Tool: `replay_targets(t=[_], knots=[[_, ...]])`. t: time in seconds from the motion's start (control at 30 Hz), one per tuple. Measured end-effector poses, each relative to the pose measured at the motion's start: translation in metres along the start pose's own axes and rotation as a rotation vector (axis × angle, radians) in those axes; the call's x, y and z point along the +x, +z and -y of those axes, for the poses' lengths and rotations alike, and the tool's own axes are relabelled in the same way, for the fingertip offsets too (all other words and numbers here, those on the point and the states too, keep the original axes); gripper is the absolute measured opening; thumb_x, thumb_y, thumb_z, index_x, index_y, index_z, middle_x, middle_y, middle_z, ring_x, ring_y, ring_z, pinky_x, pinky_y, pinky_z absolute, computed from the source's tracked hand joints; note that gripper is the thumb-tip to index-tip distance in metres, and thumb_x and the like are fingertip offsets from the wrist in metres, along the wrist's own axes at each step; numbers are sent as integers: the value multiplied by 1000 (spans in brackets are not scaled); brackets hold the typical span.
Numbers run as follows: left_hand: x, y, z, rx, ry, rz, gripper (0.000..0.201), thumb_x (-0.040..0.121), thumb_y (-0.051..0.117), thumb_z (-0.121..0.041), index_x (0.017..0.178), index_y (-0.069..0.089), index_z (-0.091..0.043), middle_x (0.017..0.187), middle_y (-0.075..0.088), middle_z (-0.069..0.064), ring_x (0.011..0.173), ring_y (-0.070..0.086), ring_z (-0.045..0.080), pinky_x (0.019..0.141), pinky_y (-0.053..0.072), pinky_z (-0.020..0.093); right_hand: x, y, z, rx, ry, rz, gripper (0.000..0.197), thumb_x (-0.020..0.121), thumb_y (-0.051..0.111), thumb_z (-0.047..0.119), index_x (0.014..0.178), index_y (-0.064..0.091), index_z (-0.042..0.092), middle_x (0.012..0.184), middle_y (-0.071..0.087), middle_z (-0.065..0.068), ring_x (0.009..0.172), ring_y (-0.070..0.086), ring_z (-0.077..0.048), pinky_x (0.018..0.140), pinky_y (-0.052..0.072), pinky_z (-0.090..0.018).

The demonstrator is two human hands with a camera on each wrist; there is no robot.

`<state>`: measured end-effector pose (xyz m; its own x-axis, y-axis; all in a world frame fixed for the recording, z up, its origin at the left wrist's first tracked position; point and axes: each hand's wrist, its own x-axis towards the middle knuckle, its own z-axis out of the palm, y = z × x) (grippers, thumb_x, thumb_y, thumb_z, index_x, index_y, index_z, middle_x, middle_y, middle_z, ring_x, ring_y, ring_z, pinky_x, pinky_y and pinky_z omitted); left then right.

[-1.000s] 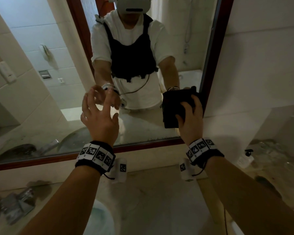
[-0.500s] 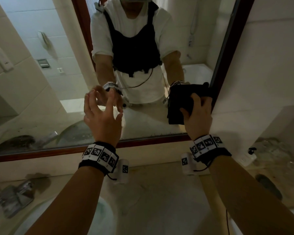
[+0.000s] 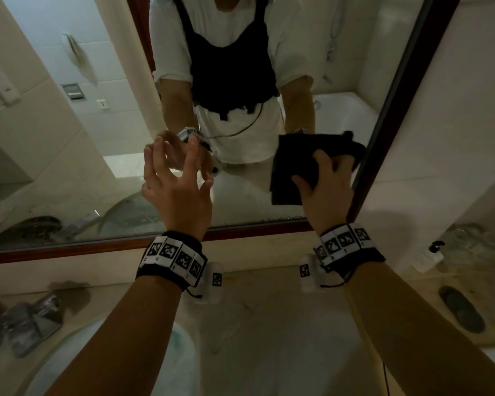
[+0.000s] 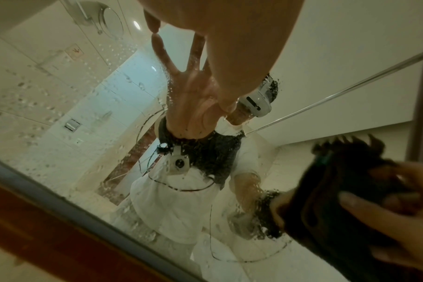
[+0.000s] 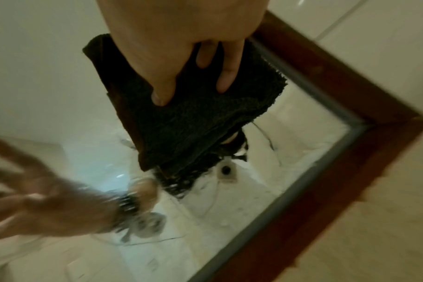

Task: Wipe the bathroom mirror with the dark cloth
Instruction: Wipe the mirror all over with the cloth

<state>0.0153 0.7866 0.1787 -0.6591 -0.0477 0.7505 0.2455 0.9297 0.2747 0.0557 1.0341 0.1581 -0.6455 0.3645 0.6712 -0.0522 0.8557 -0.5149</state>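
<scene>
The mirror (image 3: 97, 138) has a dark red-brown wooden frame, and water drops speckle its lower glass (image 4: 48, 106). Near the lower right corner of the glass, my right hand (image 3: 317, 170) presses the folded dark cloth (image 3: 292, 178) flat against the mirror, thumb and fingers spread over it. In the right wrist view the cloth (image 5: 193, 124) lies close to the frame's corner (image 5: 387, 122), with my right hand (image 5: 191, 91) on top. My left hand (image 3: 180, 167) is held up to the left with its fingers spread, and a fingertip (image 4: 155, 26) meets its reflection on the glass. It holds nothing.
The frame's bottom rail (image 3: 69, 250) runs just above a pale stone counter (image 3: 269, 324). A white basin (image 3: 169, 367) and a chrome tap (image 3: 32, 318) sit at lower left. A pump bottle (image 3: 429, 255) and a dark dish (image 3: 460, 308) stand at the right.
The head view has tilted down and come closer. Both hands stay at nearly the same spots on the glass, the cloth still beside the right frame.
</scene>
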Motion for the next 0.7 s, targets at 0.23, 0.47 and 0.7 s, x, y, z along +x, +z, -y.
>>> replay_targets(t=[0.23, 0.47, 0.7], knots=[[2, -3, 3, 27, 14, 26, 83, 81, 74, -37, 150, 27, -41, 157, 20, 19, 145, 17, 37, 97, 38, 63, -29, 42, 49, -43, -177, 129, 44, 86, 70, 31, 125, 50, 27, 111, 48, -16, 94, 53, -34, 64, 49, -34], [1, -7, 5, 35, 30, 36, 85, 80, 76, -38, 149, 28, -41, 157, 21, 19, 144, 19, 38, 95, 40, 62, -49, 38, 1, -68, -122, 228, 45, 87, 70, 31, 124, 45, 29, 112, 48, -18, 91, 56, -37, 59, 56, -40], [7, -29, 15, 1, 79, 24, 77, 80, 72, -19, 148, 39, -33, 150, 32, 11, 134, 34, 33, 93, 40, 61, -8, 7, 15, -36, -84, 70, 53, 80, 76, 28, 124, 48, 23, 119, 48, -21, 96, 56, -37, 59, 54, -38]])
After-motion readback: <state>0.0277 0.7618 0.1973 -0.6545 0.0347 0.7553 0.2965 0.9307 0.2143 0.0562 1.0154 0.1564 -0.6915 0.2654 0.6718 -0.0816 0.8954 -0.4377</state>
